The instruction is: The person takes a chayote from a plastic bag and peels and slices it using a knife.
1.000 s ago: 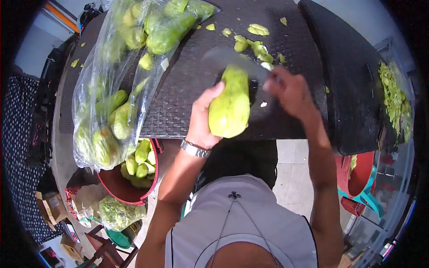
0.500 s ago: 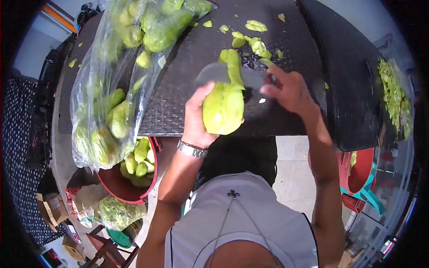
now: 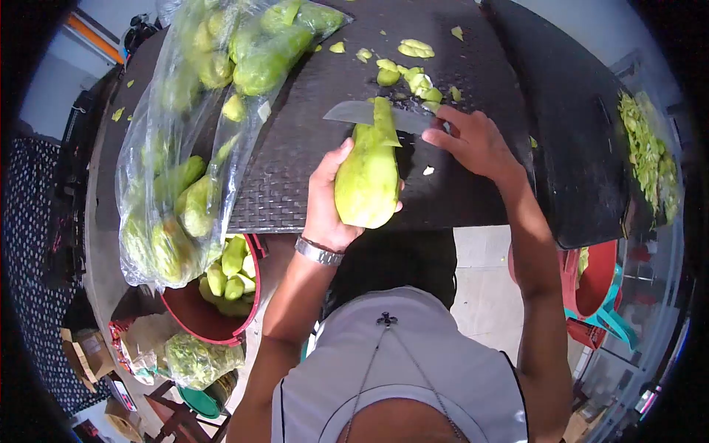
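My left hand (image 3: 329, 193), with a metal watch on the wrist, is wrapped round a pale green chayote (image 3: 365, 188) above the table's near edge. My right hand (image 3: 474, 142) grips a knife (image 3: 346, 112) whose handle is mostly hidden by the fingers. The wide blade lies crosswise at the chayote's far end. A strip of peel (image 3: 384, 122) rests over the blade, its lower end at the chayote. Beyond the knife, several cut peel pieces (image 3: 416, 77) lie on the dark woven tabletop (image 3: 288, 170).
A clear plastic bag (image 3: 177, 207) of chayotes covers the table's left side and overhangs the edge. Below it stands a red bucket (image 3: 251, 299) with peeled chayotes. A red container (image 3: 597, 284) stands at lower right. A black panel (image 3: 572, 148) flanks the table's right side.
The knife has moved from the chayote's middle to its far end and its blade now shows clearly. The peel strip now lies over it. The chayote has shifted slightly towards me.
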Demonstrator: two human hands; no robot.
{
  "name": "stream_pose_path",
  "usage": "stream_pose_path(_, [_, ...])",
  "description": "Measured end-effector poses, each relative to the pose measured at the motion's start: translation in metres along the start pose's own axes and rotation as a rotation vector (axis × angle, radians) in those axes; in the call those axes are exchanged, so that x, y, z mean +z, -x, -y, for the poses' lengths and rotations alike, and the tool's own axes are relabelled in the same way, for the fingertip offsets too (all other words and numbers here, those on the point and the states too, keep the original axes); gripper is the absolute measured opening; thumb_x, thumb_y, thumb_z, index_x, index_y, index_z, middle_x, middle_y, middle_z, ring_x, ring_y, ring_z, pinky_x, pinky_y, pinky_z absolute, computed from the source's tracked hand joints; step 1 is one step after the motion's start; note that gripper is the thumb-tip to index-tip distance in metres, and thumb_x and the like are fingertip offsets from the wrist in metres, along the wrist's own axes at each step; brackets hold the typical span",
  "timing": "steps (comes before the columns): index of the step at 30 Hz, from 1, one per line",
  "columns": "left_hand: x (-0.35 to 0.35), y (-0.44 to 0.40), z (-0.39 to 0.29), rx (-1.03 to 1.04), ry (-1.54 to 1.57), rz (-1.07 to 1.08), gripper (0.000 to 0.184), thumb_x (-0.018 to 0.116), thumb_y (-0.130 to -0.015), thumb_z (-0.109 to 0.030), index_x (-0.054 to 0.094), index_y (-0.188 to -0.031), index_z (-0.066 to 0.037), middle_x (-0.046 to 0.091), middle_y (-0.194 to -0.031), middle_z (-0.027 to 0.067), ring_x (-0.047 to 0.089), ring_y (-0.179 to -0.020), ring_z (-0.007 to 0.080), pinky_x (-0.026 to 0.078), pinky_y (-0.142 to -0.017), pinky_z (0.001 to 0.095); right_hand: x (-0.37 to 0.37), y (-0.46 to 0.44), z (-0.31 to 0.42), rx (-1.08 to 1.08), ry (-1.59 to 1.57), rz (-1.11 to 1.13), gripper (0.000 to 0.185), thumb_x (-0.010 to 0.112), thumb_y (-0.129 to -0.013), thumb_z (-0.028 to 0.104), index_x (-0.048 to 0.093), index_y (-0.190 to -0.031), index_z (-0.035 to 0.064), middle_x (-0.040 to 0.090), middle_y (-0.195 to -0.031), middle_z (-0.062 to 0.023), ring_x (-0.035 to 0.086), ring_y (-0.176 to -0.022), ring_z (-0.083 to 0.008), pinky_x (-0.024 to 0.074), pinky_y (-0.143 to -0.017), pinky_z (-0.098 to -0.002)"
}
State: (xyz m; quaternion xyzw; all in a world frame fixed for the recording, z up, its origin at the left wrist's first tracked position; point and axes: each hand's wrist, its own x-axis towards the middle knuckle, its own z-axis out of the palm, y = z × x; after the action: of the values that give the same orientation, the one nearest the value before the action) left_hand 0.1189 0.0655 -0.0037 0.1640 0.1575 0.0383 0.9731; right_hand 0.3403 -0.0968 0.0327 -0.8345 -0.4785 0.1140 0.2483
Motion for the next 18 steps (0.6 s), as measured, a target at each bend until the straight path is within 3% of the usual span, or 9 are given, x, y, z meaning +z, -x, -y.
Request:
stream_pose_path(4, [-0.001, -0.001, 0.002, -0.033, 0.066, 0.040, 0.059, 0.051, -0.103, -0.050, 0.058, -0.137, -0.002, 0.070, -0.114, 0.0232, 0.073, -0.094, 0.0417, 0.065, -0.072, 0.0541, -0.008, -0.003, -0.006, 0.012, -0.013, 0.034, 0.061, 0.065, -0.090, 0.067, 0.072, -0.099, 0.0073, 0.067, -0.071, -0.0187, 0.072, -0.073, -0.0375, 0.0543, -0.071, -0.0460])
stream_pose_path(7, [-0.003, -0.001, 0.002, -0.060, 0.089, 0.050, 0.060, 0.051, -0.103, -0.051, 0.057, -0.138, -0.002, 0.070, -0.114, 0.0235, 0.072, -0.093, 0.0411, 0.065, -0.072, 0.0543, -0.016, -0.003, -0.010, 0.004, 0.012, 0.086, 0.056, 0.064, -0.094, 0.063, 0.072, -0.103, 0.0079, 0.067, -0.072, -0.0185, 0.071, -0.074, -0.0382, 0.0549, -0.070, -0.0465])
stream_pose_path(10, [0.003, 0.017, -0.003, 0.000, 0.067, 0.063, 0.061, 0.052, -0.102, -0.051, 0.057, -0.139, -0.002, 0.070, -0.114, 0.0235, 0.072, -0.092, 0.0397, 0.064, -0.071, 0.0542, -0.020, -0.002, -0.052, 0.108, 0.242, -0.109, 0.047, 0.064, -0.097, 0.053, 0.071, -0.108, 0.0081, 0.067, -0.074, -0.0186, 0.070, -0.075, -0.0391, 0.0553, -0.070, -0.0481])
stream_pose_path(12, [0.012, 0.022, -0.010, 0.056, 0.002, 0.012, 0.065, 0.053, -0.101, -0.056, 0.056, -0.140, -0.003, 0.070, -0.113, 0.0221, 0.073, -0.092, 0.0355, 0.064, -0.073, 0.0520, -0.031, -0.002, -0.063, -0.119, 0.224, -0.186, 0.040, 0.066, -0.099, 0.047, 0.071, -0.108, 0.0079, 0.067, -0.074, -0.0193, 0.070, -0.075, -0.0386, 0.0554, -0.069, -0.0482])
stream_pose_path(14, [0.017, 0.026, -0.014, 0.097, -0.043, -0.097, 0.067, 0.053, -0.101, -0.057, 0.056, -0.140, -0.002, 0.071, -0.114, 0.0217, 0.074, -0.093, 0.0334, 0.064, -0.076, 0.0490, -0.022, 0.008, -0.060, -0.208, 0.181, -0.199, 0.035, 0.068, -0.099, 0.041, 0.070, -0.109, 0.0080, 0.067, -0.075, -0.0197, 0.070, -0.075, -0.0375, 0.0552, -0.066, -0.0476])
stream_pose_path(15, [0.008, 0.018, -0.014, 0.179, -0.103, -0.100, 0.068, 0.054, -0.102, -0.057, 0.056, -0.140, -0.001, 0.071, -0.116, 0.0217, 0.074, -0.094, 0.0307, 0.064, -0.080, 0.0442, -0.024, 0.008, -0.044, -0.198, 0.170, -0.200, 0.033, 0.069, -0.098, 0.039, 0.070, -0.110, 0.0082, 0.067, -0.075, -0.0198, 0.070, -0.076, -0.0367, 0.0548, -0.065, -0.0470])
stream_pose_path(18, [0.015, 0.006, -0.011, 0.289, -0.254, -0.163, 0.066, 0.054, -0.103, -0.054, 0.054, -0.141, 0.000, 0.071, -0.119, 0.0218, 0.074, -0.098, 0.0301, 0.063, -0.084, 0.0414, -0.016, 0.015, 0.000, 0.007, -0.030, -0.192, 0.032, 0.072, -0.097, 0.037, 0.069, -0.114, 0.0100, 0.067, -0.073, -0.0184, 0.070, -0.072, -0.0343, 0.0543, -0.060, -0.0447])
